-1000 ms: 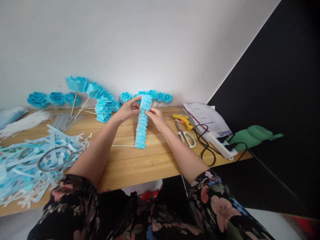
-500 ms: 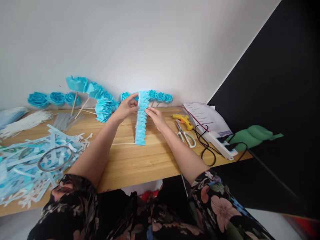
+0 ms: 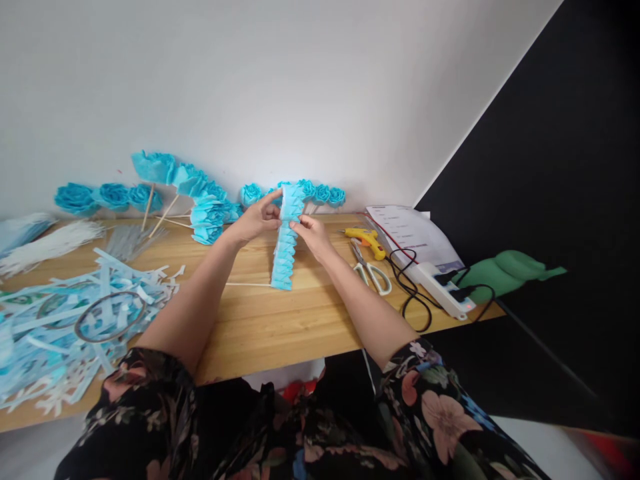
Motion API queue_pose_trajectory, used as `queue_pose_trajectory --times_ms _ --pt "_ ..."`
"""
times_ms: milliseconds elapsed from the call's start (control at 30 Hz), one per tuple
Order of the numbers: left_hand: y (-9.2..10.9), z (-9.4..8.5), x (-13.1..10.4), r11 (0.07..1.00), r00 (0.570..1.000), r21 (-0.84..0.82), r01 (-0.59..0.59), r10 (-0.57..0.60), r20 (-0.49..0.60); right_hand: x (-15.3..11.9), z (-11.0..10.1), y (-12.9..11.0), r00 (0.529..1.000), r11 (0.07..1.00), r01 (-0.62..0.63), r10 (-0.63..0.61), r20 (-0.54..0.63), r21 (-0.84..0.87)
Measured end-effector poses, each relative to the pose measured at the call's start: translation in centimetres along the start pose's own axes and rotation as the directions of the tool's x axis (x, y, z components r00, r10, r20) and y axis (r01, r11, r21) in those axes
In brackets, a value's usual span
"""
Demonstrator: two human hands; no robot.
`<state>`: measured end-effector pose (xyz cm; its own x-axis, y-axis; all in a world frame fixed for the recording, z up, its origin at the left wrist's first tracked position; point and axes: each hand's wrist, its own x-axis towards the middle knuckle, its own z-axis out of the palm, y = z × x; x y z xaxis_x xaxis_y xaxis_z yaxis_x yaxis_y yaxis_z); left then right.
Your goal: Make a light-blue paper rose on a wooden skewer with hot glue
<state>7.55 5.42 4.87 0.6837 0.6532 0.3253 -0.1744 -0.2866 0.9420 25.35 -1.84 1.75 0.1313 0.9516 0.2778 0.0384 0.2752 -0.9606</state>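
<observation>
A blue pleated strip point(image 3: 285, 253) stands nearly upright between my hands, its lower end on the wooden table point(image 3: 240, 333) and its top leaning a little to the right. My left hand point(image 3: 257, 219) grips its left edge near the upper part, the index finger reaching toward the top. On the right edge, at about the same height, my right hand point(image 3: 311, 233) pinches the folds between thumb and fingers. A thin pale stick point(image 3: 247, 285) lies on the table, its right end meeting the strip's foot.
Blue paper roses point(image 3: 207, 217) on sticks line the wall. Light-blue strip scraps point(image 3: 60, 327) with a ring point(image 3: 110, 317) cover the left side. To the right are a yellow glue gun point(image 3: 367, 241), scissors point(image 3: 371, 270), a power strip point(image 3: 445, 293), cables, paper sheets point(image 3: 415, 230) and a green roll point(image 3: 505, 275).
The top of the pleated strip has tilted to the right, while its foot stays nearly in place. Both hands still grip it, the left having shifted slightly right.
</observation>
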Motion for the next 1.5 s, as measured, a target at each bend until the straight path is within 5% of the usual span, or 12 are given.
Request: queue_pose_trajectory --times_ms 433,867,1500 --pt "0.24 -0.44 0.08 0.999 0.992 0.017 -0.051 0.053 -0.114 -0.16 0.12 -0.28 0.999 0.999 -0.010 0.008 0.041 0.044" --pt "-0.05 -0.18 -0.07 0.999 1.000 -0.040 0.002 -0.003 -0.010 -0.10 0.05 -0.07 1.000 1.000 -0.017 0.017 -0.025 -0.002" --pt "0.24 -0.33 0.08 0.999 0.994 -0.014 -0.032 0.031 -0.109 -0.17 0.08 0.11 1.000 0.999 -0.017 0.016 0.025 0.052"
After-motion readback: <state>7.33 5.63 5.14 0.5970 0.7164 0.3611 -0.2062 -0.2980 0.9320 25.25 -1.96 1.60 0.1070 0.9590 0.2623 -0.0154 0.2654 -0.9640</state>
